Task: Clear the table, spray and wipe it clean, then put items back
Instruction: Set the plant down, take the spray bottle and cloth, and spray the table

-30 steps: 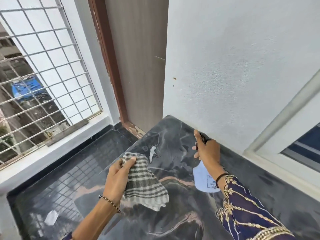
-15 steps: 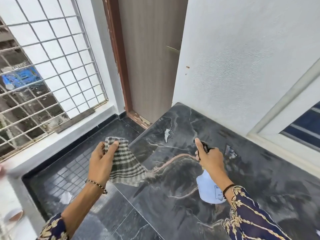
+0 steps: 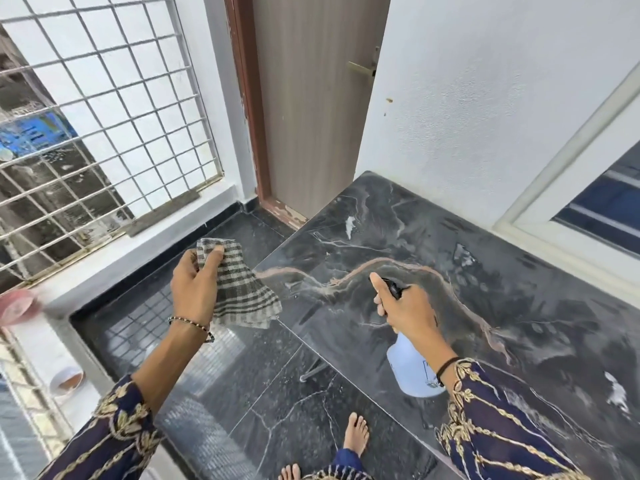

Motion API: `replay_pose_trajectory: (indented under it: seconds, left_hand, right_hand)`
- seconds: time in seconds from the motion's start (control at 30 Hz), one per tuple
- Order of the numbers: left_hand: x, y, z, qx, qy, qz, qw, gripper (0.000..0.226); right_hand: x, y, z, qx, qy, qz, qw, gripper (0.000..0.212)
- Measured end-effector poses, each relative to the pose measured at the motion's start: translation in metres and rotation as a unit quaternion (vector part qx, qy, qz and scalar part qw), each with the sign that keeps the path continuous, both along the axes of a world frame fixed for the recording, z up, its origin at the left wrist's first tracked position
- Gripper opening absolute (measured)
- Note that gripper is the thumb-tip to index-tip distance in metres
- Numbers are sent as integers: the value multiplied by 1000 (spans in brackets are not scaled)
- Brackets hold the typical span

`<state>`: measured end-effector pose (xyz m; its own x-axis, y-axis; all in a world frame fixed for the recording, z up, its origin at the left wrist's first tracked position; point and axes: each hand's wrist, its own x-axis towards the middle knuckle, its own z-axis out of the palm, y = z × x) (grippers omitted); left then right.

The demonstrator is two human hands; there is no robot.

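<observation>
- Fingers of the right hand wrap the black trigger head of a pale blue plastic spray bottle, held above the near edge of the dark marble tabletop.
- Left hand pinches a grey checked cloth off the tabletop's left edge.
- Spraying looks in hand; next, wiping toward the far corner.

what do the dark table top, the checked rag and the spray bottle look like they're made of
Dark veined table top: polished marble or a marble-look slab, judging by its glossy reflections and pale and tan veins. Grey checked rag in the left hand: thin woven cloth, limp, likely cotton. Pale blue-white spray bottle in the right hand: smooth translucent plastic, with a black trigger.
</observation>
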<state>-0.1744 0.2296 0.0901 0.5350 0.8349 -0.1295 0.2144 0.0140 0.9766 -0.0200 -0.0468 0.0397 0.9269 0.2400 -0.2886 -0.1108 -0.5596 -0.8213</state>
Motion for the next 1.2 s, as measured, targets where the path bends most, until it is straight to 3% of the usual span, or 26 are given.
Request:
replay_pose_trajectory:
  seconds: [0.13, 0.2, 0.37, 0.57, 0.7, 0.83, 1.0, 1.13, 1.2]
  left_hand:
    - [-5, 5, -6, 8, 3, -5, 1000, 44]
    - [-4, 3, -10, 7, 7, -15, 1000, 51]
    - [8, -11, -22, -10, 18, -36, 999, 47]
    - [40, -41, -30, -36, 37, -87, 995, 41]
    - [69, -69, -23, -45, 32, -107, 993, 31]
    - [98, -89, -23, -42, 37, -132, 990, 26]
    - [135, -105, -33, -40, 51, -150, 987, 54]
    - [166, -118, -38, -29, 58, -145, 987, 60]
    - [187, -129, -41, -21, 61, -143, 988, 58]
  right_hand:
    - [-14, -14, -2, -7, 11, 29, 999, 57]
    - [-20, -23, -8, 8, 15, 12, 1000, 64]
    - [-28, -48, -22, -65, 17, -8, 998, 66]
    - [-14, -74, -22, -55, 35, -16, 998, 64]
    - [12, -82, -27, -80, 5, -97, 992, 74]
    - [52, -90, -17, -52, -7, -111, 992, 63]
    - [118, -96, -24, -36, -29, -136, 990, 69]
    - [180, -97, -26, -63, -70, -177, 980, 77]
    - [209, -102, -21, -26, -59, -194, 979, 72]
